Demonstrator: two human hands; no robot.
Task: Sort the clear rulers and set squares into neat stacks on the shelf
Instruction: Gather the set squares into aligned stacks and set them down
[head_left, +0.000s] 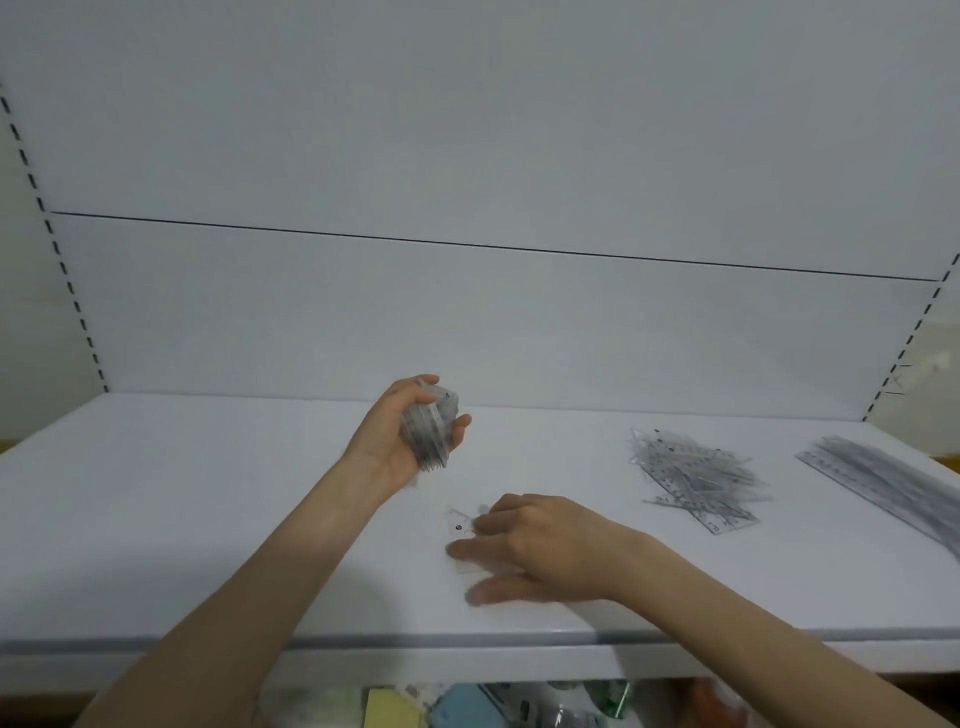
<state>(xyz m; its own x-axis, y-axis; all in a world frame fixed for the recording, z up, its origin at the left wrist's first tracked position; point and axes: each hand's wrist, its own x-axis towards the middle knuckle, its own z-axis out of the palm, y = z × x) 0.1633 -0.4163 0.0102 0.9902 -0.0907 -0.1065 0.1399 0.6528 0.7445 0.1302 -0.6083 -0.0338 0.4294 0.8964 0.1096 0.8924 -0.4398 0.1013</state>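
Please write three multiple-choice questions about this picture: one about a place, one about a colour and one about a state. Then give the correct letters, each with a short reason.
1. Seen from the right hand, where does the loose pile of clear pieces lie on the shelf?
A) to its left
B) to its right
C) under it

2. What colour is the shelf?
A) white
B) green
C) black

3. What is the left hand doing?
A) resting flat and empty
B) gripping a bundle of set squares above the shelf
C) pointing at the wall

Answers:
1 B: the pile lies further right, between that hand and the stack of long rulers.
2 A: its whole surface is white.
3 B: its fingers curl round the clear bundle, which is raised off the surface.
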